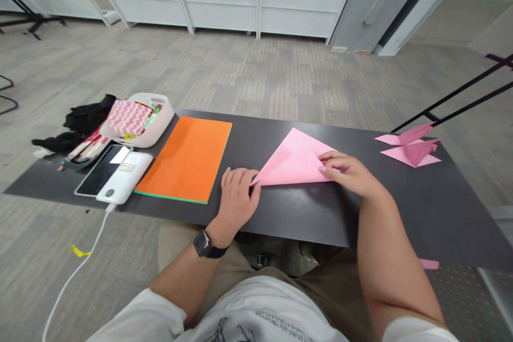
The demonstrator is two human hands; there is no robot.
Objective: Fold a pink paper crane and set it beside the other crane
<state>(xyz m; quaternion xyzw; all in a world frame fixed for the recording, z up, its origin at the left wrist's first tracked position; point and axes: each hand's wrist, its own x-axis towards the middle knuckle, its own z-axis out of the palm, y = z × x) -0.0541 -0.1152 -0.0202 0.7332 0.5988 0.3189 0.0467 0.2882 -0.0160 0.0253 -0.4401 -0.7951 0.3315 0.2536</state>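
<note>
A pink sheet of paper (294, 160) folded into a triangle lies on the dark table (304, 214) in front of me. My left hand (236, 197) rests on the table with its fingertips pressing the triangle's left corner. At the triangle's right corner, my right hand (348, 171) pinches the paper's edge between thumb and fingers.
A stack of orange paper (186, 157) lies left of the triangle. Further left are a phone (102, 170), a white power bank (125, 177) with a cable, and a white tray (158, 131) of supplies. Two folded pink paper pieces (412, 147) sit at the table's far right.
</note>
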